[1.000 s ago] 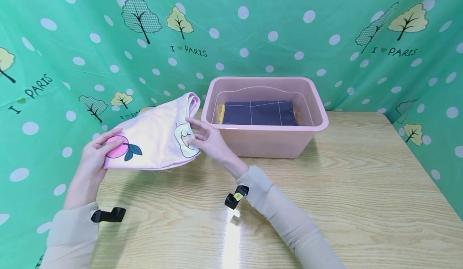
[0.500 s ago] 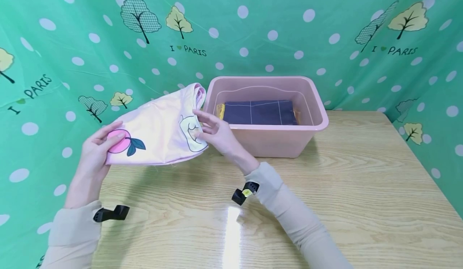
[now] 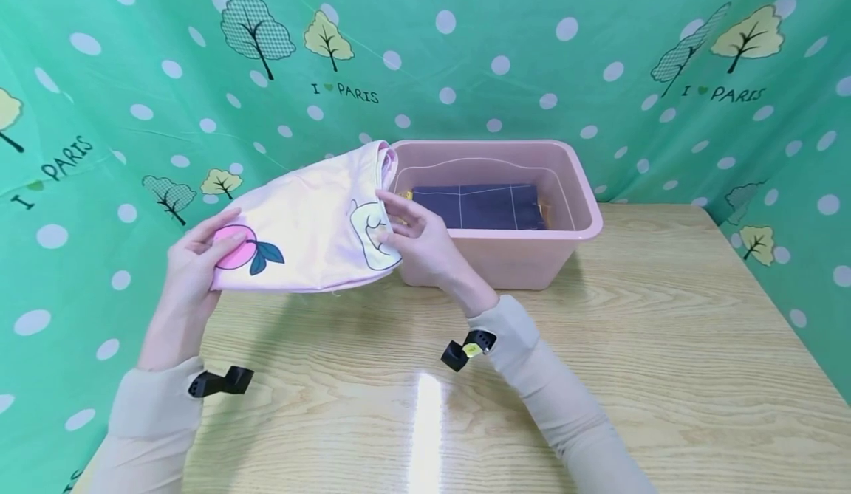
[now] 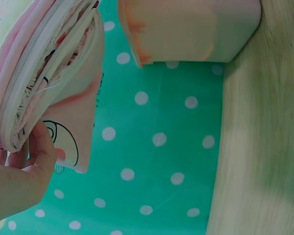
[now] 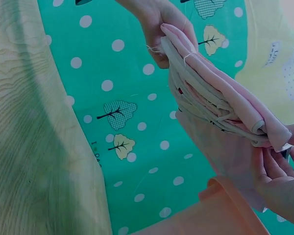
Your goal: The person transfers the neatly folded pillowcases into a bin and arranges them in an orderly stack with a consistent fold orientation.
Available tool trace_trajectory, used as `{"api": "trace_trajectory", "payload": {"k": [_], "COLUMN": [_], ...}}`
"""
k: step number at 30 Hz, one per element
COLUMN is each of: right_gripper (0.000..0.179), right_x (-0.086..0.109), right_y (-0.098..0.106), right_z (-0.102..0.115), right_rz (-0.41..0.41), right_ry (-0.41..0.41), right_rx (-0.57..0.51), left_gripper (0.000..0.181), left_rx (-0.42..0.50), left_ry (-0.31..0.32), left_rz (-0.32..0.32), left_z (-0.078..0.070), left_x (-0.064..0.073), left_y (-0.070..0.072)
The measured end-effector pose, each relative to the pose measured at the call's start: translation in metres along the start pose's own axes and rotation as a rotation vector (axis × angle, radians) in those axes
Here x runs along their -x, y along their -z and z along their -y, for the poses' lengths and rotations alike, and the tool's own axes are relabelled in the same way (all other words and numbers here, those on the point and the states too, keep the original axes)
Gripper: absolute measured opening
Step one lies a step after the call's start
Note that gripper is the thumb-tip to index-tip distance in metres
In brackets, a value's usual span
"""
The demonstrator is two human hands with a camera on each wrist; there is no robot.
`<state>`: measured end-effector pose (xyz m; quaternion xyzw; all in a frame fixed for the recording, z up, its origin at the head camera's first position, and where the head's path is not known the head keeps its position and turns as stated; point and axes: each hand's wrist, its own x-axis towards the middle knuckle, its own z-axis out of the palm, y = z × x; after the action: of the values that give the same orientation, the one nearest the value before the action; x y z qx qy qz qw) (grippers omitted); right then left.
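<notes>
A folded pink cloth (image 3: 306, 221) with a peach print and a white cartoon print is held up above the table. My left hand (image 3: 193, 265) grips its left end, thumb on top over the peach. At the right end my right hand (image 3: 425, 243) pinches the edge beside the cartoon print. Many stacked layers of the cloth (image 4: 39, 73) show in the left wrist view. The cloth's right corner overlaps the left rim of a pink plastic bin (image 3: 492, 261) in the head view. A folded dark navy cloth (image 3: 488, 207) with white lines lies inside the bin.
The bin stands at the back middle of a light wooden table (image 3: 678, 331). Something yellow shows beside the navy cloth. A green polka-dot curtain (image 3: 425, 58) hangs behind and along the sides. Both sleeves carry black wrist mounts.
Both hands have carried the folded pink cloth to the right and slightly upward, toward the bin. The bin and the navy cloth have stayed in place.
</notes>
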<state>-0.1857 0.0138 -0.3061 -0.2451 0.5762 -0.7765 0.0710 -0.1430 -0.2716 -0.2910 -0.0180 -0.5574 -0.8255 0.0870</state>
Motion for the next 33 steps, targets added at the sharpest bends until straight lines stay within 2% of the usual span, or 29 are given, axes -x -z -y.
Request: {"api": "trace_trajectory", "payload": {"k": [12,19,24,30,33], "right_gripper": [0.056,0.057,0.056,0.052,0.052], "right_x": [0.006,0.010,0.012,0.015,0.016], "right_y": [0.024,0.035,0.042,0.053,0.058], "right_z": [0.010,0.017,0.022,0.028,0.031], "right_rz": [-0.038,-0.050,-0.090,-0.152,-0.175], "right_ry": [0.024,0.015,0.004,-0.021,-0.026], "right_rx": [0.002,-0.063,-0.095,-0.059,-0.053], "left_gripper": [0.032,0.032,0.032,0.034,0.035], "left_rx": [-0.015,-0.001,0.003,-0.024,-0.049], "left_ry": [0.000,-0.003,0.013,0.027,0.012], "left_rz": [0.035,0.055,0.058,0.077,0.092], "left_z": [0.008,0.013,0.016,0.022,0.025], "left_x": [-0.011,-0.016,-0.020,-0.024,-0.027], "left_y": [-0.025,-0.037,-0.046,-0.056,-0.062]}}
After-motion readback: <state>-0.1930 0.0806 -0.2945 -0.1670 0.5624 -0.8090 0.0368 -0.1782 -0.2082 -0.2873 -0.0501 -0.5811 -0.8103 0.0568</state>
